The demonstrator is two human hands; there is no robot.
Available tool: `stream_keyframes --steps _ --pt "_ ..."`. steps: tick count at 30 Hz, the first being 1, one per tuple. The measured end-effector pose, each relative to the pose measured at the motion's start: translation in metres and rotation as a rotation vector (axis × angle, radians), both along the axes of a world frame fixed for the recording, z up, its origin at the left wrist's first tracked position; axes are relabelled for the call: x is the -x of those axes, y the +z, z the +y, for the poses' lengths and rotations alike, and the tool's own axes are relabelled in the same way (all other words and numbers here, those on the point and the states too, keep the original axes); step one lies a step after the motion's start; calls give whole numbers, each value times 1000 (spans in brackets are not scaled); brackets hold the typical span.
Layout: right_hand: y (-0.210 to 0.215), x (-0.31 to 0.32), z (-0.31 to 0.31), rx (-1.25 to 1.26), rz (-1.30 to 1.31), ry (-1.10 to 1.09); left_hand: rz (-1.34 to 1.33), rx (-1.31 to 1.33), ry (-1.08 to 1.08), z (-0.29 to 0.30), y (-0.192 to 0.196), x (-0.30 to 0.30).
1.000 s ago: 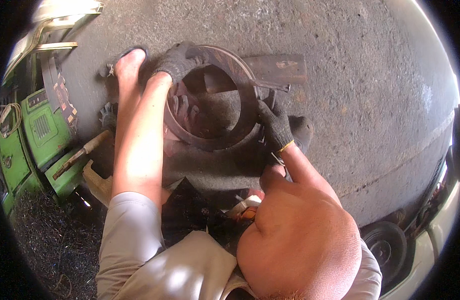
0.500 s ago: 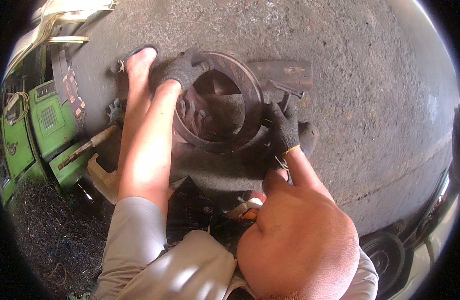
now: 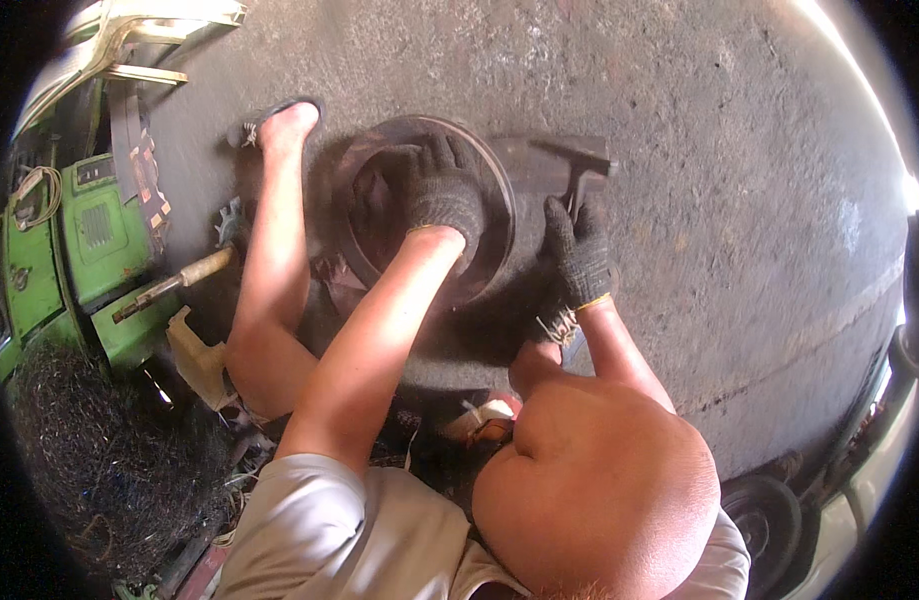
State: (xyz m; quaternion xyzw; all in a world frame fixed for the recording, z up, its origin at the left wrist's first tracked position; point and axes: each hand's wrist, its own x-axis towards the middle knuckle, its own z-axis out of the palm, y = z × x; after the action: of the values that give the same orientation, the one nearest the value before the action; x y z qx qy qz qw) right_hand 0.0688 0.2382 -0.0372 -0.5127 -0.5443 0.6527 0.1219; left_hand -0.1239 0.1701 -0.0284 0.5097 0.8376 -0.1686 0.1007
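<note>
A large dark metal ring (image 3: 503, 190) rests over other dark pieces in front of me. My left hand (image 3: 443, 200), in a dark knitted glove, reaches across its opening. Those fingers are stretched out and spread toward the ring's far edge; whether they touch metal inside it cannot be made out. To the right of the ring, my right hand (image 3: 582, 255), also gloved, is closed around the handle of a hammer (image 3: 579, 158). The hammer's head is raised past the fingers, above a flat dark metal plate (image 3: 514, 155).
My bare legs flank the ring, with a sandalled foot (image 3: 289, 115) at far left. Green machinery (image 3: 104, 235), a rod with a light brown section (image 3: 204, 268) and a tangled heap of metal shavings (image 3: 109, 470) lie left. A wheel (image 3: 764, 525) is at lower right.
My left hand has let go of the ring's far-left rim and moved right, over its opening. The ring has shifted slightly left and lies differently. The hammer in my right hand has turned and risen.
</note>
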Motion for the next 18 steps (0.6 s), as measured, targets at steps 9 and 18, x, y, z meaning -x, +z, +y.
stream_keyframes --steps 9,18 --pt "-36 36 4 -483 -258 317 -67 216 -45 0 -20 10" --pt "-28 50 10 -450 -282 354 -38 225 -65 -5 -38 12"
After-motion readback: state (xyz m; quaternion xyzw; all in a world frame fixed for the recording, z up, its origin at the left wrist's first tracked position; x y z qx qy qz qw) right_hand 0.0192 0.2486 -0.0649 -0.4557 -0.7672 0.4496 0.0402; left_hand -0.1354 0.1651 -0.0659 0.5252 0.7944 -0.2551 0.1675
